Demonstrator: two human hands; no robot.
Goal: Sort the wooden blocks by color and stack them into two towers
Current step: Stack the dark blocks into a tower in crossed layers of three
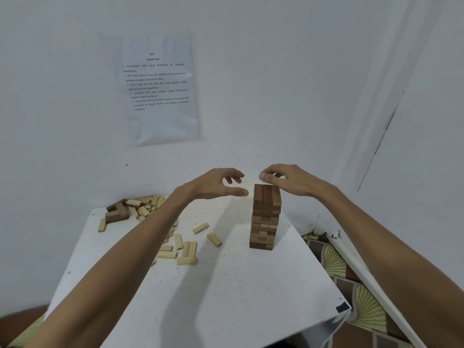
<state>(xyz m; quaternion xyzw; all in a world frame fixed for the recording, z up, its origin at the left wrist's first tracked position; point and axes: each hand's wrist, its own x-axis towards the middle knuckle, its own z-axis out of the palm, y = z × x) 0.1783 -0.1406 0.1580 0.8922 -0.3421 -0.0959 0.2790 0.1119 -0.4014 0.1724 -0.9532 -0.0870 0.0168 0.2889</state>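
Observation:
A tall tower of dark brown blocks point(265, 217) stands on the white table point(226, 285), right of centre. My left hand point(218, 184) hovers just left of the tower's top, fingers loosely spread and holding nothing. My right hand point(286, 178) is above and slightly behind the top layer, fingertips close to the blocks; whether they touch is unclear. Light blocks point(185, 249) lie scattered across the table's middle. A mixed heap of light blocks and a few dark blocks point(118, 212) sits at the far left corner.
The table stands in a corner between two white walls. A printed sheet point(160, 89) hangs on the far wall. A patterned floor mat point(351, 280) shows past the table's right edge.

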